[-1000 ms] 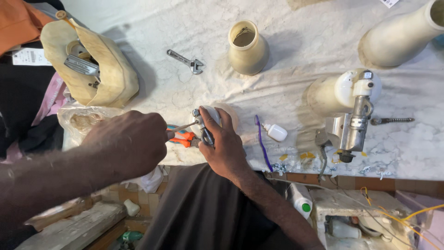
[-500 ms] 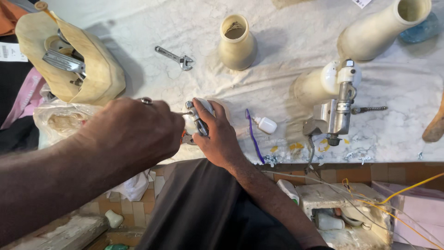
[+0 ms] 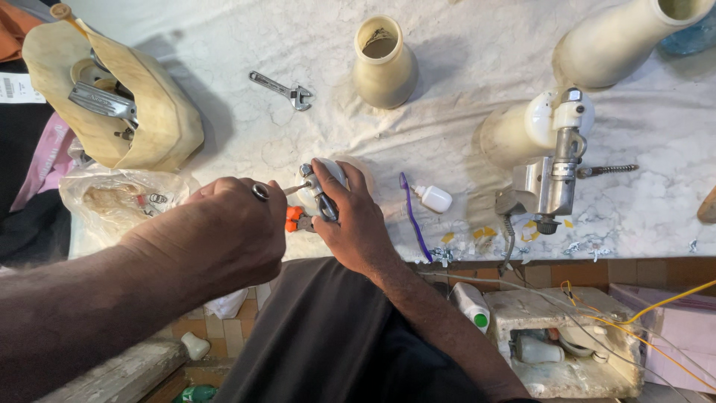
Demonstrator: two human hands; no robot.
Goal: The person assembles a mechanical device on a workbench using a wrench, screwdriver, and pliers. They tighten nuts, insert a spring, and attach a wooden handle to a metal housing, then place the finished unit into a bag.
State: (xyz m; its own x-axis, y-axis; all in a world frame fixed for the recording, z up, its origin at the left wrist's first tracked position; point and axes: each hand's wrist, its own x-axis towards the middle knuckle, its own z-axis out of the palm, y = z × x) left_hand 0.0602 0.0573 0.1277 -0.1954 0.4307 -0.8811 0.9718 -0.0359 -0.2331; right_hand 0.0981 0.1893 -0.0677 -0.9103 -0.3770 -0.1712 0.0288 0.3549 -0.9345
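- Nearest us, our left hand (image 3: 224,224) is clenched on orange-handled pliers (image 3: 294,218), nose touching the small metal fitting (image 3: 322,195).
- Our right hand (image 3: 356,216) has its fingers wrapped around that fitting and its white cap, at the surface's (image 3: 462,134) near edge.
- We judge the fitting stiff, light and slippery; best held around the body, as now.
- Beside it: purple toothbrush (image 3: 412,216); farther off, wrench (image 3: 282,89).
- Since half a second ago, both hands keep their grip; the view has shifted slightly.
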